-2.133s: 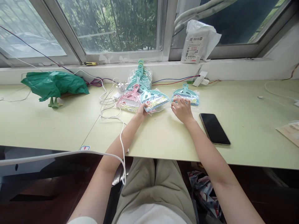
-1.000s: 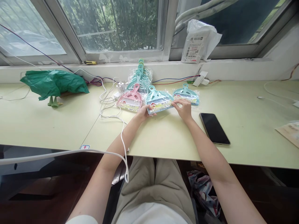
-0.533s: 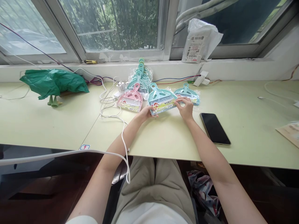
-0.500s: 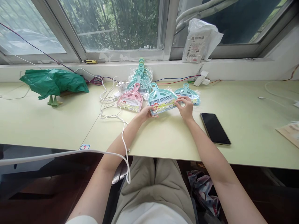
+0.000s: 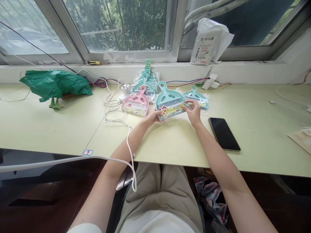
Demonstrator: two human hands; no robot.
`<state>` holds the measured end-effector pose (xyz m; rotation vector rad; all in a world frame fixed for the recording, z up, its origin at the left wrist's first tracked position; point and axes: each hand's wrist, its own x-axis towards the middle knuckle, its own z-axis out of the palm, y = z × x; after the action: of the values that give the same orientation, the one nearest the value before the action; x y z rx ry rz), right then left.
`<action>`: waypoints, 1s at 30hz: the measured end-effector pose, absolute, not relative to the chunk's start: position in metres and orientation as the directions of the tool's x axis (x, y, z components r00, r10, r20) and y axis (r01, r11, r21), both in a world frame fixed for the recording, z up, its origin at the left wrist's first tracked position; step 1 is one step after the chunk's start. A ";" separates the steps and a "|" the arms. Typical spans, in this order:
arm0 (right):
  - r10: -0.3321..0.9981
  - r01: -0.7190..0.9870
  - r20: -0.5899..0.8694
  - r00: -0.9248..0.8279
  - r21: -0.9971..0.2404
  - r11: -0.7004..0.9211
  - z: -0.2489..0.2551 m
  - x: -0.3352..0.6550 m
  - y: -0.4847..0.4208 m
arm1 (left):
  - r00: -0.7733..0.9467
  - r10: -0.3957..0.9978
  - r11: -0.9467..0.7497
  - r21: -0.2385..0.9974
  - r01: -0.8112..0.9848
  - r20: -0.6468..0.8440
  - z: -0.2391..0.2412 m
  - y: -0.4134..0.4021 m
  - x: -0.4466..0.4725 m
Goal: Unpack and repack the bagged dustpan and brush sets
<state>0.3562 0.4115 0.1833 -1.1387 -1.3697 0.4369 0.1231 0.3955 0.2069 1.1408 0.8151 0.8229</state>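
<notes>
Between my two hands is a light-blue dustpan and brush set in clear wrapping, its handle pointing away from me. My left hand grips the lower left corner, thumb over the printed label. At the right edge, my right hand pinches the wrapping and label with thumb and fingers. A pink dustpan set lies just left of it. Behind my right hand rests another blue dustpan set. At the back, several blue-green dustpan sets lie overlapped in a row toward the wall.
A black phone lies right of my right arm. White cables wind across the table and hang over my left forearm. A green plastic bag covers something at left. On the sill are a box cutter and a white package.
The held blue dustpan set has tilted up, its handle end rising and shifting slightly right. Both hands keep their hold in nearly the same place.
</notes>
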 end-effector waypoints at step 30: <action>0.984 -0.376 -0.019 0.176 -0.925 0.050 0.183 0.372 0.420 | 0.294 0.926 -0.261 0.965 0.037 0.239 0.229 0.376 0.132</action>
<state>0.3717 0.4195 0.1827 -0.9882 -0.8042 1.2282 0.1324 0.3763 0.2288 1.5740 0.9096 1.1291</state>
